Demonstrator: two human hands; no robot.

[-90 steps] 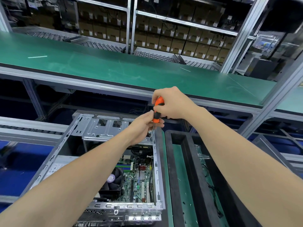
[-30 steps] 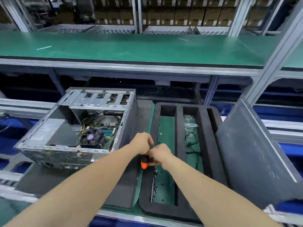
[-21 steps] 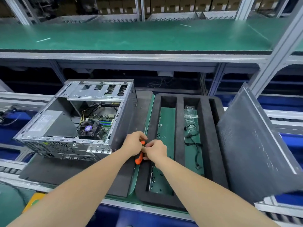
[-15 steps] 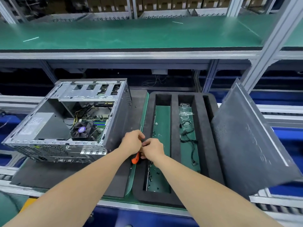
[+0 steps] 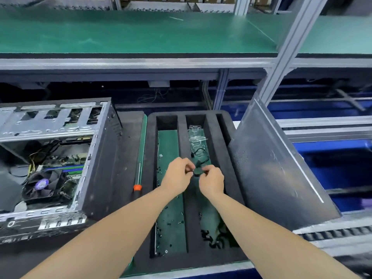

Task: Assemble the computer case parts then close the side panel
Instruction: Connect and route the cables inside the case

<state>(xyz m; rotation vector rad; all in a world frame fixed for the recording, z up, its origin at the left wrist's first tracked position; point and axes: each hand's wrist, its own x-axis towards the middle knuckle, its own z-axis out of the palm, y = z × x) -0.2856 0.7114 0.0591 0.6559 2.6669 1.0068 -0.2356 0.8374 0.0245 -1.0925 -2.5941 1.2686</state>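
While the open grey metal computer case (image 5: 54, 158) sits at left of frame, the left hand (image 5: 177, 178) and right hand (image 5: 211, 180) pinch a small black wired part (image 5: 198, 171) over the black foam tray (image 5: 227, 178) at centre; it looks light and floppy, best held by its body.

Green-topped shelf (image 5: 141, 35) — aluminium posts (image 5: 289, 51)

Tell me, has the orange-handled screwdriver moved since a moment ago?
Yes. The screwdriver has left the hands and now lies on the green strip left of the foam tray, between it and the open computer case.
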